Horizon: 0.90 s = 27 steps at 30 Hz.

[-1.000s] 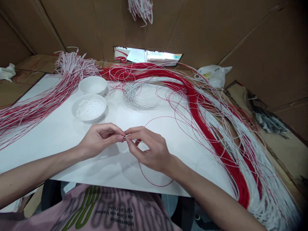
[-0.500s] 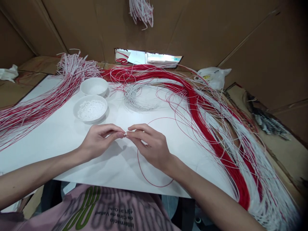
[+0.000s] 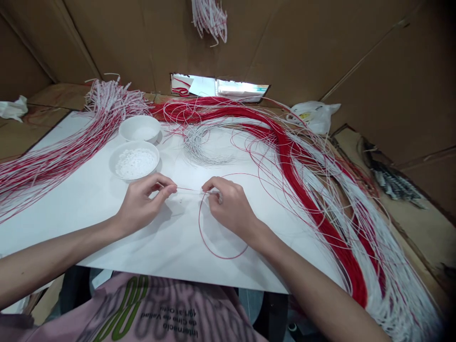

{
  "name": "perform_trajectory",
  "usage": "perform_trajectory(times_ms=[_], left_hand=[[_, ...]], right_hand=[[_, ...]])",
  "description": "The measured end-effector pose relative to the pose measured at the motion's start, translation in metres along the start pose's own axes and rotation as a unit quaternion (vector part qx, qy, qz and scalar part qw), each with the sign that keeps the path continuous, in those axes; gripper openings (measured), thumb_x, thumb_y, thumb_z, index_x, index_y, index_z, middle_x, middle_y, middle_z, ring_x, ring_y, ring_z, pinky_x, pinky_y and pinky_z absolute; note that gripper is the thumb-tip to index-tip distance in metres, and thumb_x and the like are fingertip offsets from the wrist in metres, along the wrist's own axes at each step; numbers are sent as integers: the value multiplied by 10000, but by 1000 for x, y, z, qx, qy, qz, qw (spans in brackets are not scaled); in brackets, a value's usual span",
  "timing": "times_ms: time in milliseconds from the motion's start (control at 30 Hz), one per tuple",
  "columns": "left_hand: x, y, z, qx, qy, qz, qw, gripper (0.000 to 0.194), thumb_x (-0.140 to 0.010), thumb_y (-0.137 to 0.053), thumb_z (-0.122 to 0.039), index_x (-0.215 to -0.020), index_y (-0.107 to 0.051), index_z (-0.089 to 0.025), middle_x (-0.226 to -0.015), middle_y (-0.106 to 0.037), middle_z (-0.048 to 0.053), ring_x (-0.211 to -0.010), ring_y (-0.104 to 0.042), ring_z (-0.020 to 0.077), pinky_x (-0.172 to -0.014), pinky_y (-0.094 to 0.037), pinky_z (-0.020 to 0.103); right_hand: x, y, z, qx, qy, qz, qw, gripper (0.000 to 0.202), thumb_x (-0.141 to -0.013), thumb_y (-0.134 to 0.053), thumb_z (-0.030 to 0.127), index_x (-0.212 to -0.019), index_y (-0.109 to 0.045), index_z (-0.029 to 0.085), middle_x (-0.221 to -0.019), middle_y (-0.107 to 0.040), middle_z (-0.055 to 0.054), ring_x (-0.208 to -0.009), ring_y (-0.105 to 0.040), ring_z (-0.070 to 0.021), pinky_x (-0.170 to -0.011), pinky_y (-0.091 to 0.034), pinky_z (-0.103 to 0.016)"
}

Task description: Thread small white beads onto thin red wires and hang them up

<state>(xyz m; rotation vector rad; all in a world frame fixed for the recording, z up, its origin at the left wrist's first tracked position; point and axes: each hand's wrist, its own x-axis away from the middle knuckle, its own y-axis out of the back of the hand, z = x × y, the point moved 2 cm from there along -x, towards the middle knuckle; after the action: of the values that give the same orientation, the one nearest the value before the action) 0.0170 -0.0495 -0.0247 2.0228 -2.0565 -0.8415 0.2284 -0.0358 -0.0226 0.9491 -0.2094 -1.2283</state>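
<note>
Left hand (image 3: 142,205) and right hand (image 3: 228,209) both pinch one thin red cord (image 3: 190,190) taut over white desk (image 3: 89,199), bead bowl (image 3: 134,160) near.

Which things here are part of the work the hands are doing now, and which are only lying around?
In use:
- left hand and right hand, each pinching the thin red cord stretched between them
- shallow white bowl of small white beads, nearest the left hand

Lying about:
- second white bowl
- thick red cord bundle
- crumpled white plastic bag
- white tabletop
</note>
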Motion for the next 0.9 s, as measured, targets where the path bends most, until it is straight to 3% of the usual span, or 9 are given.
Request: perform_trajectory(times_ms=[133,300,500,633,900], left_hand=[[0,-2,2,-10,-25,12,1000,124,-872,-621,-296,-837,-660,-184,-801,-688,21,-736,-626,139,-721,-518,253],[4,-8,-3,-39,-106,58,992,99,-901,-587,-237,-868,-659,-177,-807,-698,42,-725,-632,142,-665,-485,249],[1,-7,0,-122,-146,99,977,107,-887,-591,-242,-946,-638,-165,-831,-668,42,-700,-592,136,-664,-468,257],[-1,-6,7,-181,-147,147,961,80,-840,-616,-225,-879,-639,-159,-774,-605,36,-702,-545,150,-661,-435,282],[-1,-9,9,-161,-149,152,964,82,-861,-615,-198,-862,-684,-154,-784,-619,41,-714,-549,141,-660,-447,281]], right_hand=[[1,-2,8,-63,1,-3,998,315,-722,-465,-19,-900,-595,205,-872,-677,-16,-821,-633,-177,-733,-491,-305],[7,-10,23,-137,37,-6,990,45,-905,-583,204,-915,-627,198,-841,-678,-11,-746,-624,-135,-709,-498,-266],[6,-12,14,-93,8,23,995,96,-925,-539,156,-853,-594,187,-801,-630,-8,-708,-568,-131,-658,-445,-265],[5,-11,10,-60,-28,21,998,106,-927,-503,126,-855,-558,180,-831,-606,-17,-693,-537,-129,-642,-415,-271],[4,-9,11,-61,-35,3,998,87,-915,-525,147,-840,-556,180,-854,-604,-17,-708,-538,-126,-662,-422,-263]])
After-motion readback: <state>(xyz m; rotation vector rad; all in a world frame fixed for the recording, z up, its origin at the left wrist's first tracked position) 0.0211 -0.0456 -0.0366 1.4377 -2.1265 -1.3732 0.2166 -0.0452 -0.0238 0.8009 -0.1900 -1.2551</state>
